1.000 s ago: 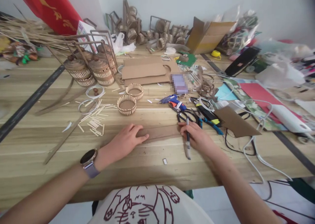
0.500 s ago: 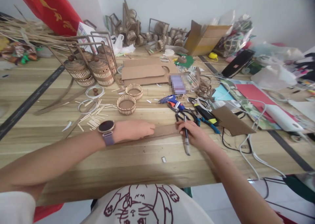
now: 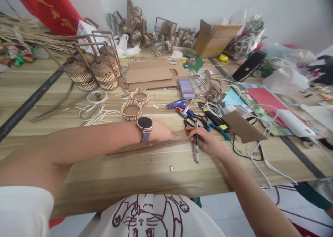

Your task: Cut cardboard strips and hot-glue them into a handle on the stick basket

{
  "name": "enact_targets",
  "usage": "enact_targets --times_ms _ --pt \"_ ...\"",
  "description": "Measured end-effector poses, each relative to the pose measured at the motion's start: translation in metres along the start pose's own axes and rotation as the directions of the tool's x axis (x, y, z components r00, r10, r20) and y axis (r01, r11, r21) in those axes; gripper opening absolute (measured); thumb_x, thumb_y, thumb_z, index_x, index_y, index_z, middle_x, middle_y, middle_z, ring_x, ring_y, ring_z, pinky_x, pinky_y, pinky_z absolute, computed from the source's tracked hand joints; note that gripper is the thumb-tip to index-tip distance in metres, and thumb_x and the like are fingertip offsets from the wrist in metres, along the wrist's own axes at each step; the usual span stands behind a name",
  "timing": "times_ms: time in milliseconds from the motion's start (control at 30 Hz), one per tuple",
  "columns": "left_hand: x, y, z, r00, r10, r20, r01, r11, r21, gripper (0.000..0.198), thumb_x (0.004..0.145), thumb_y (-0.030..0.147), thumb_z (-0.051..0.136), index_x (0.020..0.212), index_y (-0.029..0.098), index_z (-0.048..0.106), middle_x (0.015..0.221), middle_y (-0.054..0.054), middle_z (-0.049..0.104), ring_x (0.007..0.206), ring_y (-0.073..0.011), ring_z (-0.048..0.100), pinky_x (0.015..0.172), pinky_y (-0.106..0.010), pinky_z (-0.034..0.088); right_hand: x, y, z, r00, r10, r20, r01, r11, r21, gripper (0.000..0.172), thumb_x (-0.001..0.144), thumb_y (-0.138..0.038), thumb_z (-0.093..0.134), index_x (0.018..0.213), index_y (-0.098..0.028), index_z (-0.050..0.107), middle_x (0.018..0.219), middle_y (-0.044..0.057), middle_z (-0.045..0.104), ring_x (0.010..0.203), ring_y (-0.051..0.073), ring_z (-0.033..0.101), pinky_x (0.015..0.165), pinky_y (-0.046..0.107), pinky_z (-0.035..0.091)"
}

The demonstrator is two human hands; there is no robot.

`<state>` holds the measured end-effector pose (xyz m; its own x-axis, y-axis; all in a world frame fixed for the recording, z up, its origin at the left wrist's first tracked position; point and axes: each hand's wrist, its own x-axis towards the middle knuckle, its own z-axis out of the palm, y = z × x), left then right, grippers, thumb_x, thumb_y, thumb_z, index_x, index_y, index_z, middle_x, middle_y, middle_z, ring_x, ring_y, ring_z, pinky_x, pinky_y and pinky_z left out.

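The right hand (image 3: 204, 139) pinches a pen-like tool (image 3: 197, 143) beside the end of a brown strip (image 3: 173, 142); the left hand (image 3: 161, 130) lies over it, its grip too hidden to tell. The strip rests on the desk (image 3: 125, 176), seemingly being steadied; the next move likely calls for keeping it flat. Beyond lies a glue gun (image 3: 178, 104).
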<state>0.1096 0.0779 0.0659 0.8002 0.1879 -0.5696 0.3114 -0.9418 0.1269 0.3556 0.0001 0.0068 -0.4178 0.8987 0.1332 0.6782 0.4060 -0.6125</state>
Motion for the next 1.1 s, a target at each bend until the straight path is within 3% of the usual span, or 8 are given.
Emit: enact_targets --times_ms 200,400,667,1100 --pt "0.008 -0.007 0.007 1.0 0.022 -0.017 -0.022 1.0 0.021 0.13 0.05 0.003 0.087 0.155 0.039 0.02 0.114 -0.01 0.07 0.08 -0.0282 0.067 0.065 -0.032 0.048 0.0 0.0 0.0 1.0 -0.011 -0.01 0.011 1.0 0.005 0.01 0.087 -0.019 0.054 0.089 -0.025 0.061 0.116 0.01 0.071 0.112 0.026 0.064 0.092 0.045 0.051" --pt "0.004 -0.004 0.004 0.997 -0.002 -0.072 -0.003 0.997 -0.082 0.126 0.044 -0.007 0.086 0.151 0.035 0.034 0.099 -0.007 0.073 0.07 -0.0249 0.064 0.064 -0.032 0.047 0.008 -0.01 0.001 0.995 -0.083 0.046 0.085 0.995 -0.051 0.013 0.085 -0.015 0.055 0.087 -0.025 0.063 0.118 0.009 0.071 0.114 0.028 0.061 0.093 0.048 0.049" --pt "0.0 -0.004 0.005 0.997 0.022 -0.067 -0.023 1.0 0.0 0.126 0.053 -0.002 0.086 0.155 0.038 0.022 0.108 -0.008 0.071 0.068 -0.0216 0.061 0.064 -0.031 0.046 0.011 -0.006 0.008 0.993 -0.116 0.0 0.116 0.992 -0.056 0.015 0.084 -0.012 0.054 0.082 -0.024 0.062 0.111 0.009 0.072 0.11 0.027 0.061 0.09 0.048 0.049" --pt "0.001 -0.002 0.005 0.998 0.005 -0.057 -0.004 1.0 0.018 0.131 0.049 -0.002 0.088 0.155 0.037 0.02 0.107 -0.01 0.072 0.071 -0.023 0.062 0.063 -0.029 0.044 0.011 -0.01 0.005 0.997 -0.079 -0.003 0.079 0.996 -0.049 0.016 0.086 -0.013 0.052 0.081 -0.024 0.063 0.11 0.008 0.072 0.108 0.026 0.06 0.09 0.046 0.051"
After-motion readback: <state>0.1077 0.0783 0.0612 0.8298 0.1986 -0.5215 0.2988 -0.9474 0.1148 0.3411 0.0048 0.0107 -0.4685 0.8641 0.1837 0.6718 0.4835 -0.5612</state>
